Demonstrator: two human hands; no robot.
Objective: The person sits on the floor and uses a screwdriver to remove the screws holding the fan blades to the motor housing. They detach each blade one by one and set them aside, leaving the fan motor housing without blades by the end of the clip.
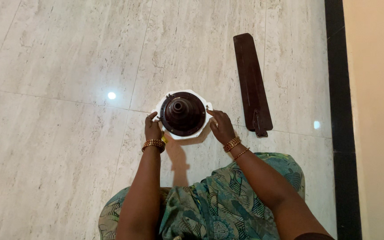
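Two hands framed the dark brown fan motor (183,113), which sat on the pale marble floor (58,133) in a white moulded tray (203,130), directly in front of our knees. Our left hand (153,129) pressed its fingertips against the tray's left edge, and our right hand (221,126) did the same on the right edge; both were partly curled and touching, but we could not tell whether either truly gripped anything. A detached brown fan blade (251,82) lay well apart to the right, its bracket end toward us.

We judged the main risk to be the hold itself. With only fingertips on a thin tray rim, a lift could have let the heavy motor tip or slide out, and the polished floor would have offered no grip and might have chipped. The tray could also have flexed or cracked under the weight. Our bangles (154,144) sat close to the rim and might have snagged.
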